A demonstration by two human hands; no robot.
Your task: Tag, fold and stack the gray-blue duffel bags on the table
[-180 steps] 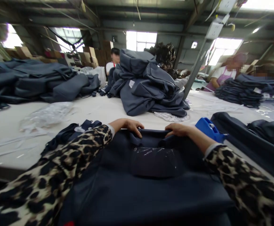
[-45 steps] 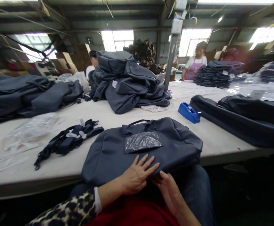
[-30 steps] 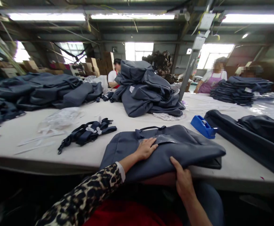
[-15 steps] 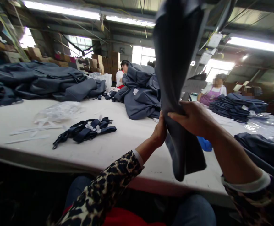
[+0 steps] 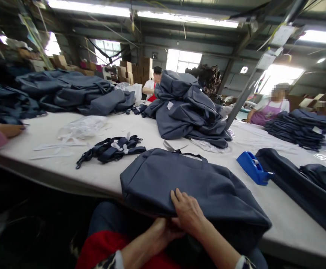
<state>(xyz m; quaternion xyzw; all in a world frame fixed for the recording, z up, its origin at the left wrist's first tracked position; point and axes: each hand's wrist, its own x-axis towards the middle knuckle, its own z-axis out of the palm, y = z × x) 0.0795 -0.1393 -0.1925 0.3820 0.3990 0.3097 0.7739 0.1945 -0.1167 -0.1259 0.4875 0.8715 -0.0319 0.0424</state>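
Observation:
A dark blue fabric bag (image 5: 163, 168) lies on its side at the front edge of the table, its near side hanging over. A thin black handle loop shows along its far edge. My right hand (image 5: 187, 209) grips the bag's near edge, fingers on top and thumb low by the edge. Just below, my left hand (image 5: 163, 229) is curled at the same edge, its fingers partly hidden under the fabric and by my right hand. Left of the bag is a bundle of dark blue straps (image 5: 109, 149) with black hooks and white wrapping.
Behind the bag rises a heap of similar bags (image 5: 185, 108). A blue tape dispenser (image 5: 252, 168) stands right, beside more dark fabric (image 5: 297, 183). A clear plastic bag (image 5: 81, 127) and white strips lie left. Another person's hand (image 5: 10, 130) reaches in there. A metal post (image 5: 244, 86) stands right.
The bag, held upright and folded narrow before, now lies spread on the table's edge. Both hands have come down and toward me, to its near edge. The view has turned slightly left.

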